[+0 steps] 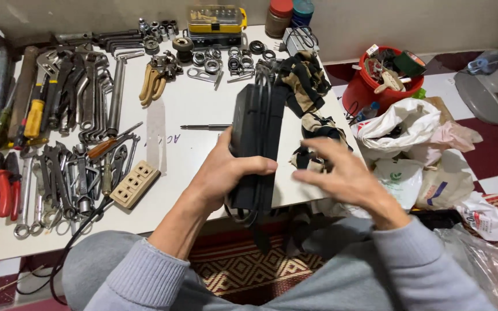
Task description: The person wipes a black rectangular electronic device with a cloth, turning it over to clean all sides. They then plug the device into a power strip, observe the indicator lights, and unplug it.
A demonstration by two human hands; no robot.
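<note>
Over the white table point(191, 109), left hand point(220, 173) grips a black case point(253, 144); right hand point(347, 173) hovers spread.

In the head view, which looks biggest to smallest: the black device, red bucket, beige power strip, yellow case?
1. Black device, though it is held nearest the camera.
2. Red bucket.
3. Yellow case and beige power strip look alike; unsure.
</note>
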